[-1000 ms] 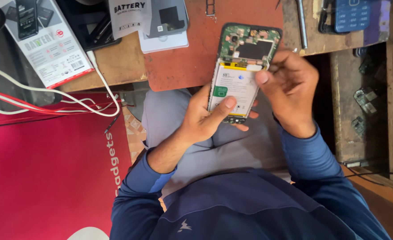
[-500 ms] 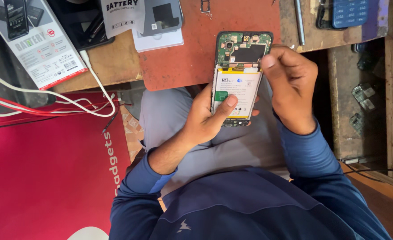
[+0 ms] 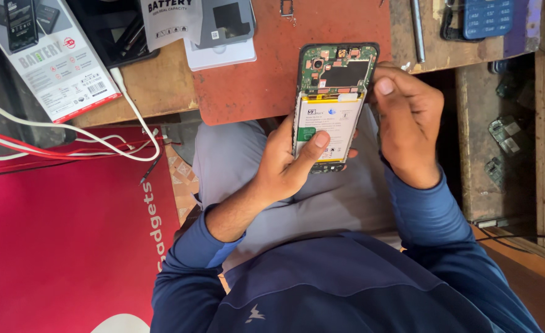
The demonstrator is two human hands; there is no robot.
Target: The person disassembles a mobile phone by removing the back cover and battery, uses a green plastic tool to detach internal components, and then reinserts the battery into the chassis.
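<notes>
**Head view: opened phone, right fingers now at the top right edge**

Head view, looking down onto my lap and the bench edge; the opened phone point(image 3: 333, 106) sits higher against the red mat point(image 3: 254, 74) than it did a second ago, its top end now over the mat and its lower end over my lap; my right hand point(image 3: 408, 123) has shifted from the middle of the right side up to the top right corner, beside the circuit board; I judge the work has moved from the battery area to the frame edge near the board.

Left hand point(image 3: 291, 166) is closed around the lower half of the phone from beneath, thumb laid across the bottom of the battery point(image 3: 329, 126); right hand is curled, fingertips point(image 3: 383, 86) pinched narrow against the phone's edge; whether they hold a small part or tool I cannot tell.

Phone: back cover off; dark frame; green board with a black shield and camera parts across the top; white battery with a yellow strip along its upper edge and a green patch at left fills the middle; battery lies flat in its bay, seemingly seated.

Around it: printed battery box point(image 3: 50, 55) far left; grey pouch point(image 3: 226, 24) on a white box; white cable point(image 3: 69, 132) and red wires over the red board point(image 3: 50, 246); a metal rod point(image 3: 417, 28) and a blue keypad phone point(image 3: 485, 17) at top right.
</notes>
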